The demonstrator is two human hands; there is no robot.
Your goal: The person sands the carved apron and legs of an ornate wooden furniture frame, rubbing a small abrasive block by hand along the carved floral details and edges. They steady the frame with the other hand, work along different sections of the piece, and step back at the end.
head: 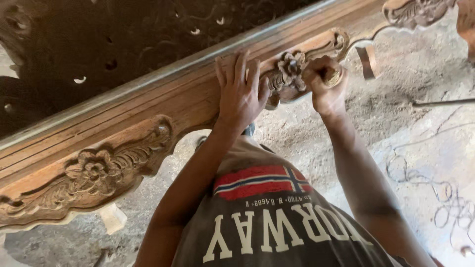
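Note:
A long carved wooden furniture rail (pixel 148 106) runs diagonally across the view. My left hand (pixel 241 91) lies flat on it, fingers spread, just left of a carved flower ornament (pixel 289 71). My right hand (pixel 325 84) is closed around a small wooden tool handle (pixel 332 76), held against the right side of that ornament. The tool's tip is hidden by my fingers and the carving.
A second carved flower (pixel 94 170) sits on the rail at the lower left. Dark perforated wood (pixel 99 44) fills the area behind the rail. The dusty concrete floor (pixel 410 128) lies below, with thin wire loops (pixel 435 193) at the right.

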